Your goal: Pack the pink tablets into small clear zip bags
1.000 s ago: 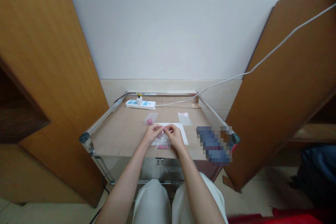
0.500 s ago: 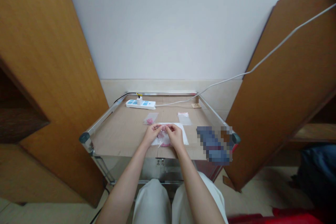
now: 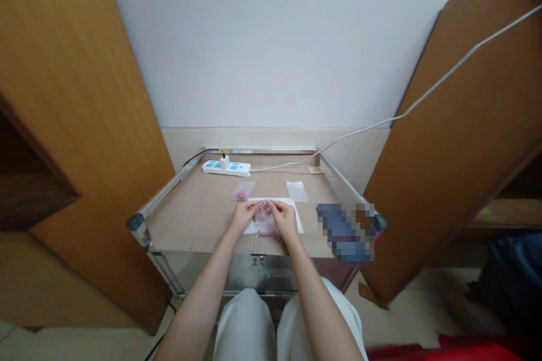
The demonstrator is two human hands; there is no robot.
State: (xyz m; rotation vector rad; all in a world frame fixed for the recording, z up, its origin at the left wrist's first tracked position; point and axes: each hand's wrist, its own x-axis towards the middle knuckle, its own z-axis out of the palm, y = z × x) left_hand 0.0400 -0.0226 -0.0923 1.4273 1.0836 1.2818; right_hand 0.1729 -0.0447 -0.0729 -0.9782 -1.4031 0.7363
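My left hand [image 3: 243, 217] and my right hand [image 3: 283, 218] meet over a transparent plastic bag [image 3: 265, 219] holding pink beads, and the fingers of both pinch its upper part. The bag lies on a white sheet [image 3: 298, 224], and my hands hide part of it. Left of the sheet and farther away lies a small bag of pink beads [image 3: 242, 194]. To the right of that, a transparent bag [image 3: 297, 192] shows no beads.
Cardboard [image 3: 190, 220] covers a steel cart with a metal rail [image 3: 260, 150]. A white power strip [image 3: 226, 167] stands at the back, and a blurred blue object [image 3: 345, 234] lies at the right. Wooden panels [image 3: 71, 124] flank the cart.
The bag has settled lower and flatter on the white sheet. My hands have come down with it, and they stay on the bag.
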